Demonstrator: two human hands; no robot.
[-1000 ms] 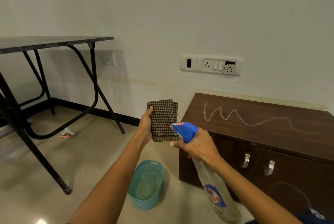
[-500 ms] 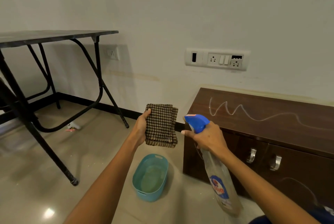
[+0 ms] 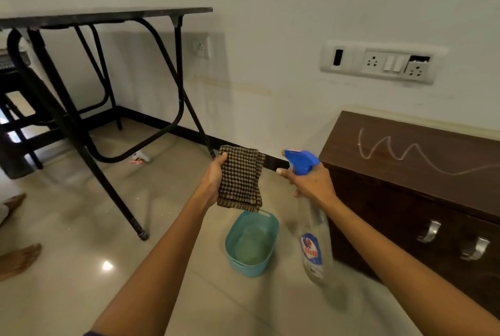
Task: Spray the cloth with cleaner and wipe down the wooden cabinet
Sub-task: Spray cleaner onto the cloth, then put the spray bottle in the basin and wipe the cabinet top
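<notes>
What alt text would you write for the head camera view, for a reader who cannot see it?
A person's left hand holds up a folded brown checked cloth while the right hand aims a clear spray bottle with a blue trigger head at it. A dark wooden cabinet with a white squiggle on top stands at right; a teal plastic tub sits on the floor below.

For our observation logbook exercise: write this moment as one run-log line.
left hand: holds folded cloth | right hand: grips spray bottle, nozzle toward cloth | cabinet: white scribble unwiped
</notes>
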